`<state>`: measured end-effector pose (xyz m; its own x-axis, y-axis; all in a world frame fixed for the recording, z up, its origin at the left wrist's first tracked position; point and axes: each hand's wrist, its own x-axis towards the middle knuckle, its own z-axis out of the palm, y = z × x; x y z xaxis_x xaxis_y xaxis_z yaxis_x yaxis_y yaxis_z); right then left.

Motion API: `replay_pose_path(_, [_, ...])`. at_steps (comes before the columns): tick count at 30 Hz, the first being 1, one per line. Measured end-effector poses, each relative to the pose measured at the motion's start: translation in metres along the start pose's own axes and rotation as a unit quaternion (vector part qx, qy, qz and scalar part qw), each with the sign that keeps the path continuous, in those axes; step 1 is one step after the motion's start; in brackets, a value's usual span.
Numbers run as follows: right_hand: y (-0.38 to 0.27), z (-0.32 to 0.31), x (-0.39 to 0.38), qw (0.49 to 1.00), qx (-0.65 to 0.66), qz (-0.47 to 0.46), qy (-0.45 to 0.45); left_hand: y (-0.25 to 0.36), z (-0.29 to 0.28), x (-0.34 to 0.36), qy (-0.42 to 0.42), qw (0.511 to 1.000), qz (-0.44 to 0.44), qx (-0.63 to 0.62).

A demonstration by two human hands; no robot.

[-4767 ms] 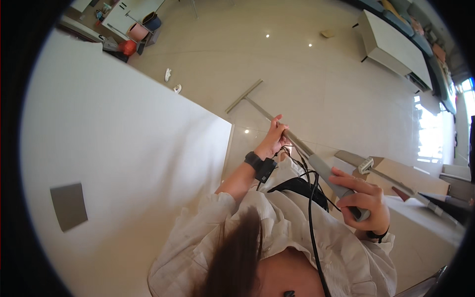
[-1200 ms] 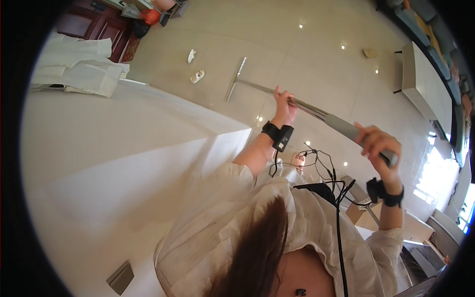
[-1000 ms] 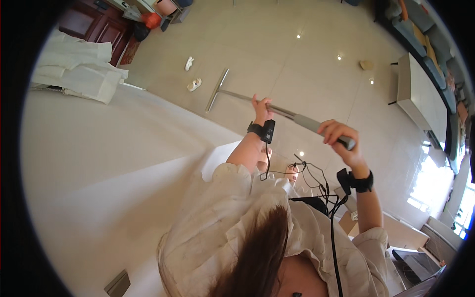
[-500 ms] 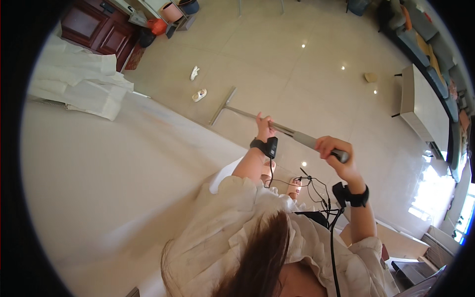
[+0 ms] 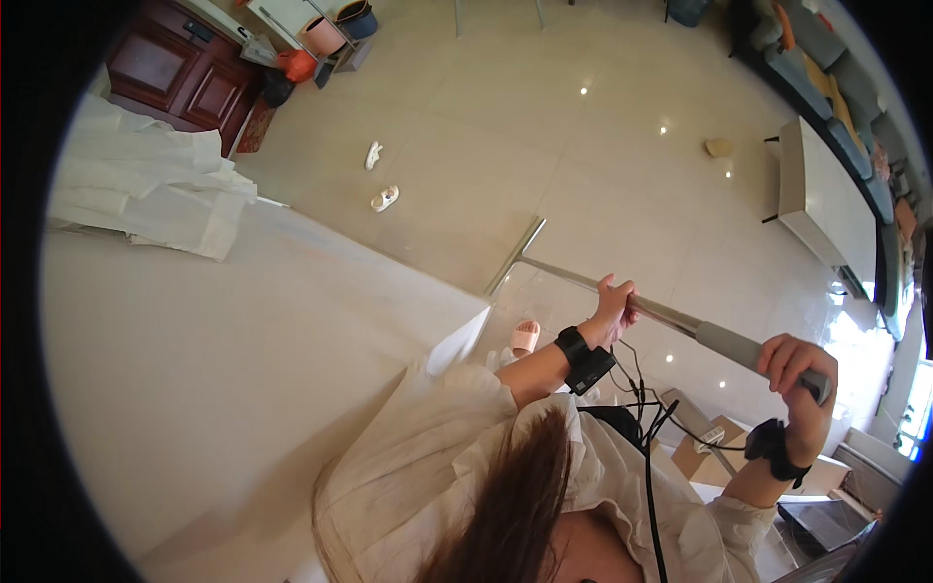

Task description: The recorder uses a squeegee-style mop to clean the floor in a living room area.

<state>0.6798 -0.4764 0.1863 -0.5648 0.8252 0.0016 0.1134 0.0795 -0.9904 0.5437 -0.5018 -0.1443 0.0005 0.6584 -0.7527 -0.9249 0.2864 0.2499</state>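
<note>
A long-handled floor squeegee (image 5: 666, 313) with a thin T-shaped head (image 5: 516, 257) slants across the view, its head down on the tiles near the corner of a white wall. My left hand (image 5: 614, 309) wraps around the metal pole partway along. Farther up, my right hand (image 5: 799, 365) is closed on the thick grey grip close to its end. Both wrists wear black straps with small devices. Below my left forearm a pink slipper (image 5: 526, 336) shows on my foot; the other foot is hidden.
White wall top (image 5: 224, 379) runs along my left, with white cloth (image 5: 155, 180) over it. Two white shoes (image 5: 385, 199) lie ahead on the floor. A low white table (image 5: 831, 209) and grey sofa (image 5: 816, 92) stand right. Cardboard boxes (image 5: 714, 452) sit near my right elbow.
Both hands have moved right and nearer with the squeegee. Its head has slid right along the floor, away from the white shoes and past the wall's corner.
</note>
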Motion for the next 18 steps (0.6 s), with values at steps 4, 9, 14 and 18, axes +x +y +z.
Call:
replay_pose_path(4, [0.004,0.000,-0.014,1.000,0.005,-0.004,-0.010,0.011,-0.001,-0.001,-0.002,1.000,0.003,0.009])
replay_pose_path(9, [0.035,0.013,0.004,0.996,-0.014,-0.054,-0.073,0.056,-0.025,0.036,-0.013,0.997,0.071,0.030])
replay_pose_path(14, [0.103,0.064,0.031,0.982,-0.155,0.031,-0.100,0.150,-0.070,0.111,0.029,0.982,0.188,-0.015])
replay_pose_path(18, [0.167,0.133,0.078,0.976,-0.166,-0.083,-0.115,0.242,-0.119,0.134,-0.060,0.977,0.202,0.029])
